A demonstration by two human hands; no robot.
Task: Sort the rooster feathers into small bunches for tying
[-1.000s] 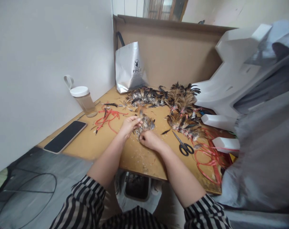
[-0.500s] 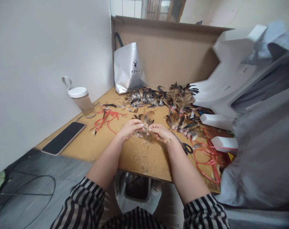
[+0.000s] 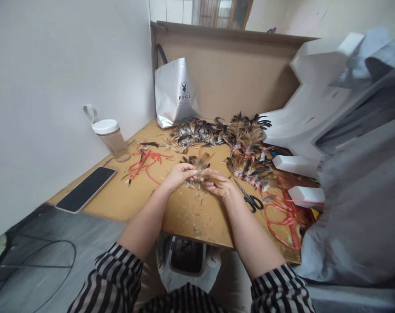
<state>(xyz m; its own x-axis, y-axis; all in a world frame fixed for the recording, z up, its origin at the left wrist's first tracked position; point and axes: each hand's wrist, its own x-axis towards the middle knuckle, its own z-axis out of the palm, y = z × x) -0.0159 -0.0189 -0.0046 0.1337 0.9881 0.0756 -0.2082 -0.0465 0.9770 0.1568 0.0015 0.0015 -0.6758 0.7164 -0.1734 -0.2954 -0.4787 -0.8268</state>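
Both my hands meet over the middle of the tabletop (image 3: 145, 191). My left hand (image 3: 182, 175) is closed, thumb and fingers pinched on small brown feathers (image 3: 202, 161) that stick up between the hands. My right hand (image 3: 219, 183) comes in from the other side, its fingers curled in, with brownish feathers lying across them. More feathers lie under the hands. Just right of my right wrist lies a pair of black scissors (image 3: 252, 201). Feather bundles (image 3: 251, 170) with pinkish-red bindings sit beyond the scissors.
Feather heaps (image 3: 197, 132) line the back, before a silver bag (image 3: 174, 93). Red ties (image 3: 145, 163), a lidded cup (image 3: 114, 139) and a phone (image 3: 86, 190) are at left. Red strands (image 3: 285, 221) and white foam blocks (image 3: 306, 196) are at right. A bin (image 3: 187, 256) stands below the edge.
My right hand has turned and its fingers have spread a little, with feathers now across them. My left hand stays nearly in place. The scissors show more fully.
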